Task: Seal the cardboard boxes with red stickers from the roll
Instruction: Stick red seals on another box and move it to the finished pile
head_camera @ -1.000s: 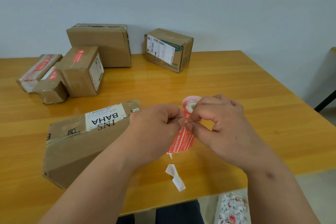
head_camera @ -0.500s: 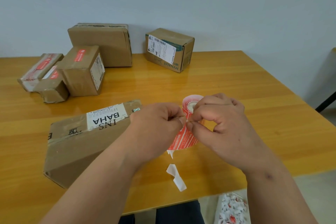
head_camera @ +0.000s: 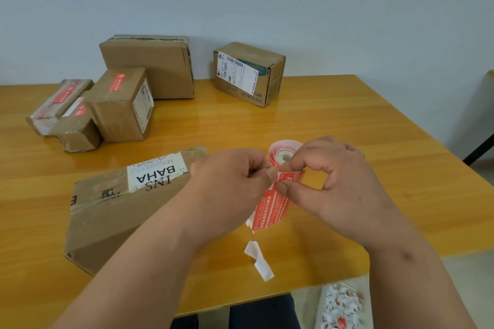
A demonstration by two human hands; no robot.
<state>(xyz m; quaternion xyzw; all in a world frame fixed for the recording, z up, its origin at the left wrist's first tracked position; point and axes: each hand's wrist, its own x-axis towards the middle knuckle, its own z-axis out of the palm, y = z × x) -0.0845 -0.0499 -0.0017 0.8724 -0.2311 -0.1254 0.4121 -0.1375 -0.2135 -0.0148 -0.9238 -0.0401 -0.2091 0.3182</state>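
Pinching a sticker (head_camera: 272,205) off the roll (head_camera: 280,152) w/ both hands' fingers (head_camera: 271,172); three boxes stickered, BAHA box (head_camera: 112,211) left of fingers + two unsealed.

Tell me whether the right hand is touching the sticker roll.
Touching. The head view shows the right hand pinching the red strip of the sticker roll between thumb and forefinger, with no gap.

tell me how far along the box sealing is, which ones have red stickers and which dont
Done: the mid-size box at back left and the two small boxes beside it show red stickers. In hand: both hands, left hand and right hand, pinch at the sticker roll, peeling one. Left: the near BAHA box, the large back box and the HYNAUT box show no red sticker.
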